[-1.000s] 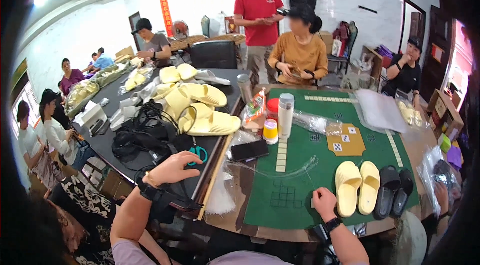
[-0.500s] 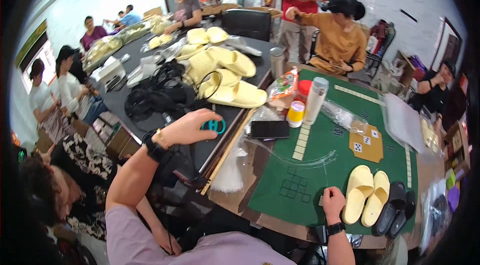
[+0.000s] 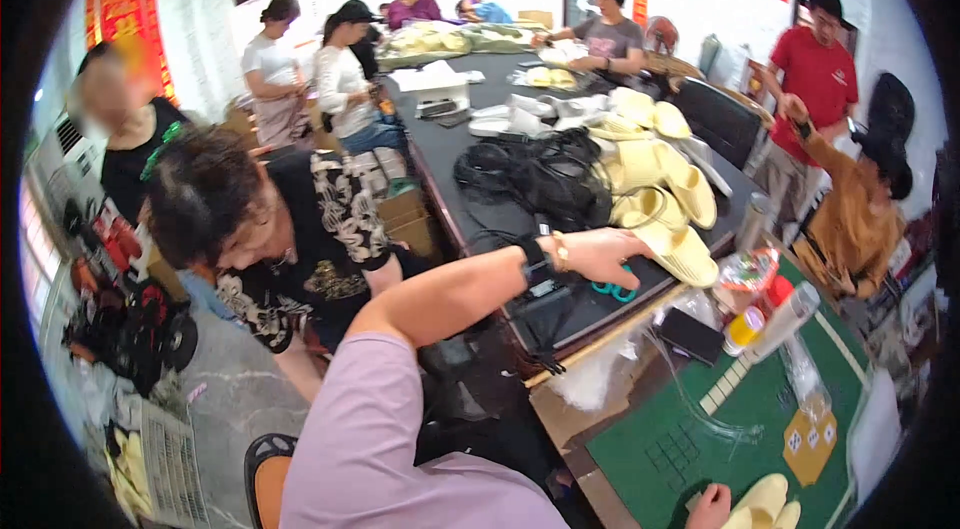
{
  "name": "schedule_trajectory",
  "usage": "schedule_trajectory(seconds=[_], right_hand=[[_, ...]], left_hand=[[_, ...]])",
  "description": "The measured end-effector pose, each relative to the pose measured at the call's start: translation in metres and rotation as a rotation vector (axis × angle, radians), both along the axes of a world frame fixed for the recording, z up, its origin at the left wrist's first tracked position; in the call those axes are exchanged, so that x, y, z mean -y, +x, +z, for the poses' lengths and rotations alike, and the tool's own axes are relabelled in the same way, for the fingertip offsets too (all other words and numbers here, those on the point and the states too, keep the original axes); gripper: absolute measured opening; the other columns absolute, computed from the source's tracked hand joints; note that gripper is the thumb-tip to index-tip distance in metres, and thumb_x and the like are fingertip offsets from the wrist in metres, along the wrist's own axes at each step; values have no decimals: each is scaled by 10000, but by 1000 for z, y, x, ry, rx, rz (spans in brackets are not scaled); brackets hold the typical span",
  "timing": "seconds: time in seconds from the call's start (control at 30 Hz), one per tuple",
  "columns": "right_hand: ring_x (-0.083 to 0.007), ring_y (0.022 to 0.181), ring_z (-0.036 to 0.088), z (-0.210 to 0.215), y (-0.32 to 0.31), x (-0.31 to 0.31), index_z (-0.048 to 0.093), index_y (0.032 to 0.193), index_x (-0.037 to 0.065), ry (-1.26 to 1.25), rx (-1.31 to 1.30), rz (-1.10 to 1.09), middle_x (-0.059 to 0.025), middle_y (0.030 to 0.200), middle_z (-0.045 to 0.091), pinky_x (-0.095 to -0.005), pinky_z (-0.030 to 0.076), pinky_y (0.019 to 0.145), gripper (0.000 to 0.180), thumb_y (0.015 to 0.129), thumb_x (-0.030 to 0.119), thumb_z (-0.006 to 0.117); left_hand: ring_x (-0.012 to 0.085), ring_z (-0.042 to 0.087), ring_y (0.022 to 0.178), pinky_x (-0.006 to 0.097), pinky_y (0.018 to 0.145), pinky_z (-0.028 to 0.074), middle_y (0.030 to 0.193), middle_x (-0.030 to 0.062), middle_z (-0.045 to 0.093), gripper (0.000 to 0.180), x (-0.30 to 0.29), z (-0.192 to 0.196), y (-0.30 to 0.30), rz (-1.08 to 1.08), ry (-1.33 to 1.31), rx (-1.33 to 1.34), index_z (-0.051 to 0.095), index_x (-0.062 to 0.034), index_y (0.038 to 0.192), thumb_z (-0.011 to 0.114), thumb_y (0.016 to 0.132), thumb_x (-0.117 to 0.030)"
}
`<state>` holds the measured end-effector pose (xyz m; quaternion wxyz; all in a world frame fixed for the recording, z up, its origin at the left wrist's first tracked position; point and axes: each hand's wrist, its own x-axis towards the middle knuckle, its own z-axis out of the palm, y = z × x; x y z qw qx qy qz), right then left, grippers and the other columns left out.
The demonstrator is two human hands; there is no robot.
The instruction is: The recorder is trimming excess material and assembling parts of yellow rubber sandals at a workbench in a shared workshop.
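One pair of teal scissors (image 3: 616, 287) lay at four o'clock on the dark table (image 3: 432, 141). At their twelve, the left hand (image 3: 602, 254) hung, fingers half bent, apart from the thumb; contact could not be told. At five o'clock, the right hand (image 3: 711, 507) was partly cut off, its grip unclear. Beside it, at three, were two yellow slippers (image 3: 758, 507).
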<state>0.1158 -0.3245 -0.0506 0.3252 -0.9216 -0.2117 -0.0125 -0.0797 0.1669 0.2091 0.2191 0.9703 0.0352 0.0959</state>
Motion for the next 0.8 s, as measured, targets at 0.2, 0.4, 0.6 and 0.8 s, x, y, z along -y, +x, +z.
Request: schedule_trajectory(seconds=[0.2,0.4,0.6,0.8], right_hand=[[-390,765,632,12,-9,1,678,944,58,-18,135,4,-195,885,681,-449,482,664,380,915,411,541],[-402,801,631,18,-10,-3,681,978,54,-56,163,16,-206,921,680,-459,482,675,394,916,415,534],[-386,850,648,30,-21,-4,685,1037,43,-133,123,-19,-204,975,688,-429,509,751,420,926,421,538],[-368,819,655,22,-15,-2,687,998,36,-88,132,-10,-192,923,693,-427,514,718,397,936,399,540]], left_hand=[[353,548,1147,399,996,440,1202,229,575,612,-3,-3,-7,5,35,30,540,21,1262,708,789,-329],[366,579,1086,399,955,464,1161,240,594,587,-1,-3,-13,-16,30,18,563,30,1234,702,782,-318],[356,586,1071,397,945,468,1139,227,608,566,-11,-6,-21,-66,74,22,586,13,1218,708,789,-335],[340,596,1029,396,910,481,1152,205,591,562,-23,-9,-21,-23,50,-52,563,-12,1256,705,814,-329]])
